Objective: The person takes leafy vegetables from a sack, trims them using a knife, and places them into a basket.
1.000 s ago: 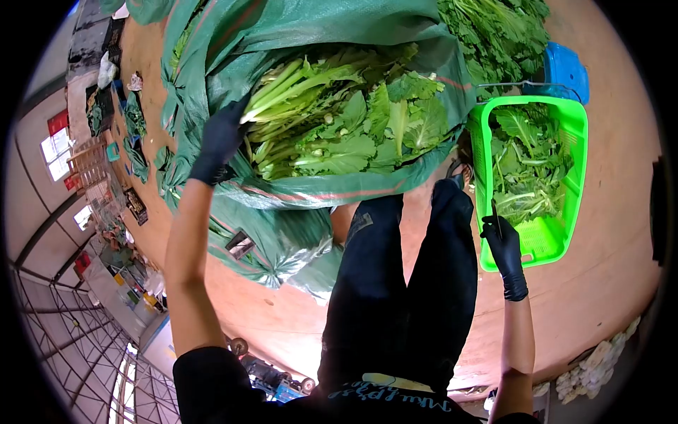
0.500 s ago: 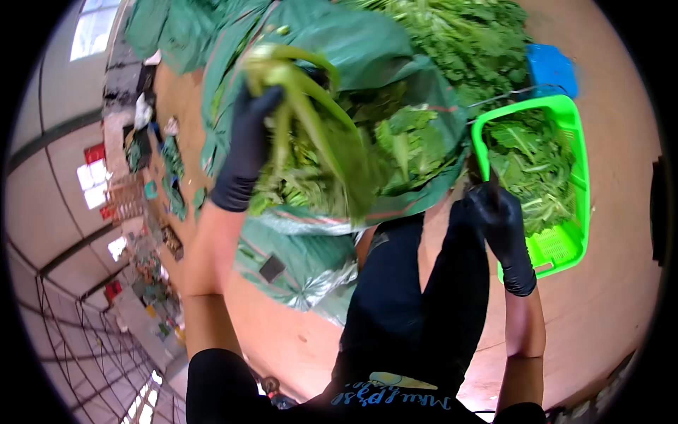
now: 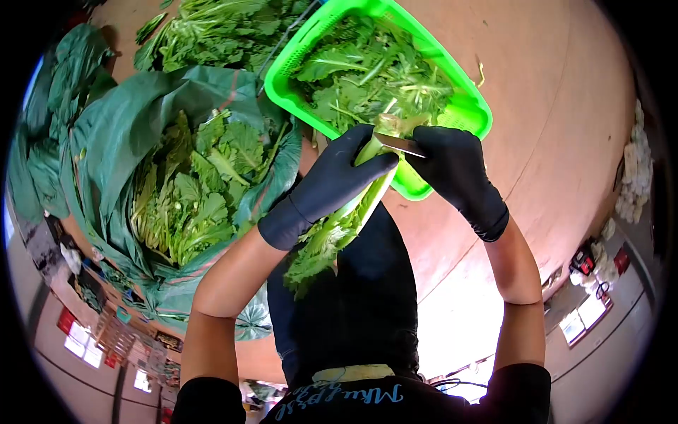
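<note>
My left hand [image 3: 332,177], in a black glove, is wrapped round a leafy green vegetable [image 3: 360,198] with pale stalks. Its leaves hang toward my lap and its root end points at the basket. In my gloved right hand [image 3: 455,166] is a knife [image 3: 400,144]; its blade lies against the stalks near the root end, just beyond my left fingers. The handle is hidden in my fist. Right beyond both hands, the bright green plastic basket [image 3: 462,106] holds loose leaves and stalks [image 3: 374,71].
At the left stands an open green sack [image 3: 106,155] filled with leafy greens [image 3: 205,191]. A heap of greens [image 3: 219,32] lies on the floor [image 3: 544,85] behind it. More green sacking [image 3: 63,113] is at the far left.
My left hand has brought the vegetable from over the sack to the basket side, meeting the knife in my right hand. The view has turned toward the basket.
</note>
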`<move>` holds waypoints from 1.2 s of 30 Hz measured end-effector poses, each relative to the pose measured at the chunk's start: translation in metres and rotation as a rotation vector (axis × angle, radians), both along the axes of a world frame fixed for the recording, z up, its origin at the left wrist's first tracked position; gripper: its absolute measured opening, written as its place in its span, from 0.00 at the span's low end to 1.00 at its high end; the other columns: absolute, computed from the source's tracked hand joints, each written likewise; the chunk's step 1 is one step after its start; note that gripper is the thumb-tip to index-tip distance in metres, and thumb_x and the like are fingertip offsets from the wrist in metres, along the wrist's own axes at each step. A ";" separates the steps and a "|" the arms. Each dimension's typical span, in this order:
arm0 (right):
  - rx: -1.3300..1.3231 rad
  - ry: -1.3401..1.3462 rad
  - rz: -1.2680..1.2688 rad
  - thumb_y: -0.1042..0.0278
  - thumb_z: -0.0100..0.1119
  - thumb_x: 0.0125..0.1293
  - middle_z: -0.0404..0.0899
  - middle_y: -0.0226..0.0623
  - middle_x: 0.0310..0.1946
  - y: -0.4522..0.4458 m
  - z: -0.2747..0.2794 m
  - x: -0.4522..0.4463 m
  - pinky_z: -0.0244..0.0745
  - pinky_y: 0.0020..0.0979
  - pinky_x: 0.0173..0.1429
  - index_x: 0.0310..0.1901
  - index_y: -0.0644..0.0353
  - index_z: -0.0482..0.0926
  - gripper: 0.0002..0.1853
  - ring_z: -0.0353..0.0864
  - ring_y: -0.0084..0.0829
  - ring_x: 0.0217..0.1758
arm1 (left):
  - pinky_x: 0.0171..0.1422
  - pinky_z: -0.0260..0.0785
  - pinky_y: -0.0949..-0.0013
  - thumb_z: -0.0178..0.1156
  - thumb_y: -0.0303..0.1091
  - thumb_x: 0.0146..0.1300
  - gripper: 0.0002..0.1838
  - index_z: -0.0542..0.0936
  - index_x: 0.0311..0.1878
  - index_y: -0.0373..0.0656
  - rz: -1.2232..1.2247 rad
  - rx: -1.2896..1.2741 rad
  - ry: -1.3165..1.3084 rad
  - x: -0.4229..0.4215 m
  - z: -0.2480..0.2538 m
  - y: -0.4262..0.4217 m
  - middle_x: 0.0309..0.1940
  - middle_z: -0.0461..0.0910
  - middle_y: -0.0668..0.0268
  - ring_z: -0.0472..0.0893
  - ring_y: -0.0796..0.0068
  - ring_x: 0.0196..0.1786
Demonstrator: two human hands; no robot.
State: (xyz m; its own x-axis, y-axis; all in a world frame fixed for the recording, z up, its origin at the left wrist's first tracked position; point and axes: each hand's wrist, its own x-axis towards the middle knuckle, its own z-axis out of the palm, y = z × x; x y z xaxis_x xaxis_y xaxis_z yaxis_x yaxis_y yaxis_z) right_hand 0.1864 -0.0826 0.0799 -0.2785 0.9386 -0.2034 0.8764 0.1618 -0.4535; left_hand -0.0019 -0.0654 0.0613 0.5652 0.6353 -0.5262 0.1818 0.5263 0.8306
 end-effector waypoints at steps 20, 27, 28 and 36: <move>-0.237 0.787 -0.983 0.66 0.68 0.48 0.75 0.33 0.36 -0.043 -0.051 0.051 0.69 0.24 0.43 0.51 0.65 0.69 0.28 0.73 0.23 0.36 | 0.48 0.64 0.59 0.66 0.39 0.46 0.25 0.71 0.45 0.36 -0.191 0.729 0.436 0.127 -0.061 -0.006 0.39 0.74 0.52 0.73 0.53 0.43; -0.340 0.889 -0.891 0.72 0.64 0.51 0.75 0.29 0.25 -0.015 -0.056 0.109 0.69 0.20 0.29 0.46 0.65 0.74 0.19 0.72 0.18 0.24 | 0.60 0.63 0.66 0.55 0.36 0.61 0.23 0.67 0.58 0.35 -0.295 0.167 -0.091 0.083 -0.058 0.064 0.50 0.74 0.59 0.72 0.70 0.55; -0.435 1.020 -0.906 0.72 0.63 0.52 0.74 0.27 0.22 -0.007 -0.056 0.117 0.66 0.19 0.24 0.46 0.64 0.74 0.18 0.70 0.16 0.20 | 0.60 0.64 0.66 0.51 0.36 0.65 0.21 0.68 0.57 0.34 -0.270 0.120 -0.180 0.077 -0.064 0.077 0.49 0.75 0.59 0.72 0.71 0.55; -0.513 1.353 -0.824 0.57 0.54 0.61 0.63 0.23 0.13 0.049 -0.077 0.062 0.58 0.18 0.20 0.27 0.57 0.71 0.13 0.63 0.15 0.14 | 0.56 0.64 0.75 0.43 0.48 0.69 0.26 0.62 0.64 0.43 -0.001 -0.214 -0.348 0.067 -0.075 0.061 0.54 0.70 0.68 0.71 0.83 0.52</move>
